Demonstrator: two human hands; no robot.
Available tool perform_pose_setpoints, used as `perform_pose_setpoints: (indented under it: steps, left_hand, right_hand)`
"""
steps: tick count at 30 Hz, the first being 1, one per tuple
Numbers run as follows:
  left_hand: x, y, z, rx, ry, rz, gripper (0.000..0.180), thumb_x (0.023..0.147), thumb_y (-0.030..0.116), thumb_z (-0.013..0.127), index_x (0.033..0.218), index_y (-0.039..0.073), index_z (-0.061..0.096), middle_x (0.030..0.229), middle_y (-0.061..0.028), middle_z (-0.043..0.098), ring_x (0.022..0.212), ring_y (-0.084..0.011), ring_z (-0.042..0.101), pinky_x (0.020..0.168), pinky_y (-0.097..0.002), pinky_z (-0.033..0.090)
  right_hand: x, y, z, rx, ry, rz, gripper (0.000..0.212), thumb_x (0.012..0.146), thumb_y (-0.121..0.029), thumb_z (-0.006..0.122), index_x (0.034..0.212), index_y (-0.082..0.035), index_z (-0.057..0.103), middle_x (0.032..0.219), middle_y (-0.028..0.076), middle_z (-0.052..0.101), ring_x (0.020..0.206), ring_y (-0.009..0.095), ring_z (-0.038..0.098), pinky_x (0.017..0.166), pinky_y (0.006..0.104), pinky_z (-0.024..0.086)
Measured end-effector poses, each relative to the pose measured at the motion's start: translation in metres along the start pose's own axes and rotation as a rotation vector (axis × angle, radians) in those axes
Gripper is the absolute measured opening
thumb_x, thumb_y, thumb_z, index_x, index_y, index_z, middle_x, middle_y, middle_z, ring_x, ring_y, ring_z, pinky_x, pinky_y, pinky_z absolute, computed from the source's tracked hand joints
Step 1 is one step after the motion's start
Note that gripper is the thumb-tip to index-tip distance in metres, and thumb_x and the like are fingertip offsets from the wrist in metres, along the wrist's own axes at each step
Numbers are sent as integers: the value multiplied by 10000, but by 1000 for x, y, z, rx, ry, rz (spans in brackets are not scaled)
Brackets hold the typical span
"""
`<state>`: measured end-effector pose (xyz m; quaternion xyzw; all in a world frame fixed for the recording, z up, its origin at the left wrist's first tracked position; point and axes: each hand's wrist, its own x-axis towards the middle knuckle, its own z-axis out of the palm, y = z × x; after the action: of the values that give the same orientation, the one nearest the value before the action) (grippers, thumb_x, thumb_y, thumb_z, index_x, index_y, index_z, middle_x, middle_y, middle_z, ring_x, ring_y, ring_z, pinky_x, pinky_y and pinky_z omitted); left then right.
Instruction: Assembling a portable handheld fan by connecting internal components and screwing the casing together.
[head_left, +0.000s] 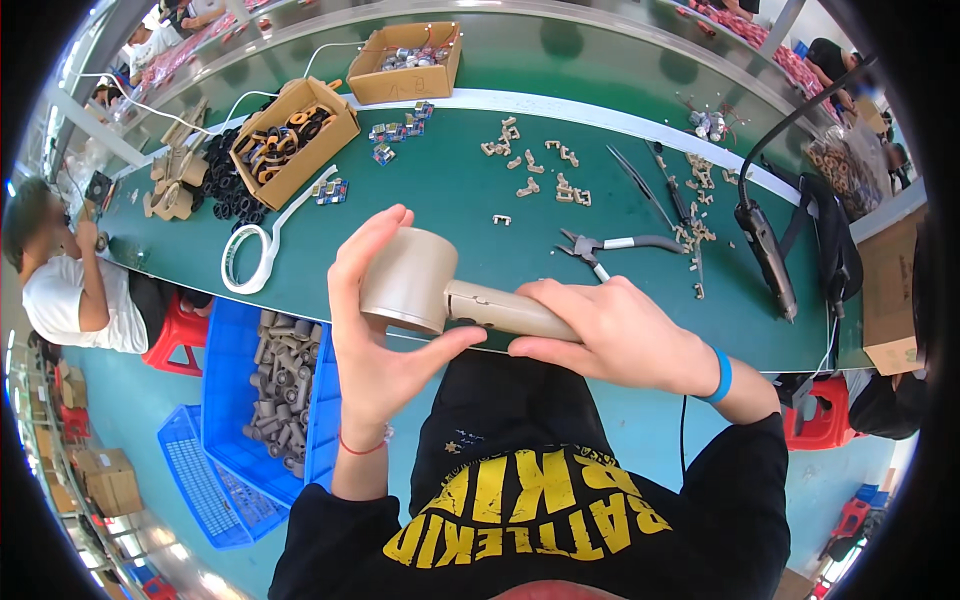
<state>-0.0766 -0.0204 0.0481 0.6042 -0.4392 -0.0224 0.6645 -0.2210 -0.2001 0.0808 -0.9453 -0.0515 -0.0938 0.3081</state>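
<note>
A champagne-coloured hair dryer housing (pixel 410 280), with a round barrel head and a slim handle, is held above the near edge of the green bench. My left hand (pixel 372 345) is wrapped round the barrel, its thumb underneath near the handle joint. The handle's end lies in the grip of my right hand (pixel 625 335), thumb below and fingers on top. A dark slot and a small dark button show on the handle. Beyond my right hand lie diagonal cutters (pixel 625 243) with dark handles, tweezers (pixel 640 182) and a screwdriver (pixel 673 188).
At left stand a roll of white tape (pixel 245 262) and a carton of black and orange rings (pixel 295 140). Small beige clips (pixel 570 190) lie mid-bench. An electric screwdriver (pixel 768 258) hangs at right. A blue crate (pixel 225 390) holds more housings. A co-worker (pixel 85 290) sits left.
</note>
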Motion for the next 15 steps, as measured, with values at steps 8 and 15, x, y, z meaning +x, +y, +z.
perform_pose_setpoints:
  steps: [8,15]
  left_hand:
    - [10,20,1,65,8,70,791,580,9,888,1246,114,475,1400,-176,417,1239,-295,514,939,-388,534]
    - [18,25,0,126,-32,-24,802,584,-13,864,1265,104,456,1461,-182,367,1224,-253,522,951,-379,523]
  right_hand:
    - [10,-3,1,-141,53,-51,368,848,-359,739,919,-48,558,636,106,606,517,310,612,458,364,474]
    - [16,3,2,28,110,-13,340,840,-327,759,826,-34,588,526,119,540,462,308,581,426,354,441]
